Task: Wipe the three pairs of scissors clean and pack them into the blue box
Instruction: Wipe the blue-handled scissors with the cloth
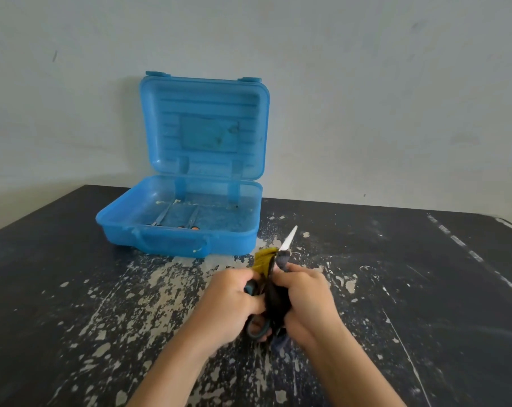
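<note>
Two scissors (pixel 163 215) in blue box (pixel 172 240); one pair (pixel 289 238), one cloth (pixel 275 304) held.

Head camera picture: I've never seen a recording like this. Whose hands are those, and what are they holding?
No machine here: a person wears a camera on the head, so this one picture looks forward and down at their own hands. The left hand grips the handles of the scissors, whose blade tip pokes up. The right hand holds a dark and yellow cloth wrapped around the blades. Below is a dark, paint-flecked table. Behind stands the open blue box, lid up, with what look like two more pairs lying inside.
</note>
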Tool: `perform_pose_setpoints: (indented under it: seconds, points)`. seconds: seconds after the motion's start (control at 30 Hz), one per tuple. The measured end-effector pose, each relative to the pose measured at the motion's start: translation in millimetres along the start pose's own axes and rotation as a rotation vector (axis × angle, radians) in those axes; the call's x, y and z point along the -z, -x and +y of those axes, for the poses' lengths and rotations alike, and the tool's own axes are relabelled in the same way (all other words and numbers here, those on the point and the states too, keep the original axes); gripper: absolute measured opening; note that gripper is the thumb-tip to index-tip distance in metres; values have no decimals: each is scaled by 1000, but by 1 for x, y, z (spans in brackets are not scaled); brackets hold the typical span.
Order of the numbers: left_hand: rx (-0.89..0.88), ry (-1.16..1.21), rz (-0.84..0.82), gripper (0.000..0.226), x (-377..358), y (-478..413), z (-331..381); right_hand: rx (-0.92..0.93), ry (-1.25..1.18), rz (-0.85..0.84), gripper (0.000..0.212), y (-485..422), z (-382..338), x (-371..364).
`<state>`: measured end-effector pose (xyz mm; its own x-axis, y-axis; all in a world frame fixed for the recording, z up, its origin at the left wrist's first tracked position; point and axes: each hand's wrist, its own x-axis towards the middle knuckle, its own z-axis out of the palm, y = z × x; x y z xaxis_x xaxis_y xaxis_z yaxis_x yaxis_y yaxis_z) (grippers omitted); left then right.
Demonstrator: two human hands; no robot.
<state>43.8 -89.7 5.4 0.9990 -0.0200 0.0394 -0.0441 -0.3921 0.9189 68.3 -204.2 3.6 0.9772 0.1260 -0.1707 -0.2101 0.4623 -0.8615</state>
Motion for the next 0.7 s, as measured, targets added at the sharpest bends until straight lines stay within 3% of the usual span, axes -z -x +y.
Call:
perform_pose_setpoints:
  seconds: [0.1,0.23,0.4,0.5,0.63,0.7]
  points:
    - [-47,-81,-36,10,-2,-2,3,-1,-29,57,27,-5,-4,5]
    - [8,-29,-139,12,-1,1,1,-79,-172,165,15,-20,-12,13]
    - [-3,-202,-151,18,1,5,-2,169,-274,423,12,-39,-50,58]
    - [23,-255,-65,15,3,0,0,405,85,287,16,-25,-49,56]
    - [71,-254,2,17,6,-4,-1,960,1102,-7,14,-12,-3,19]
    - [57,-301,34,11,12,-4,-2,1085,1374,-166,25,-21,21,20]
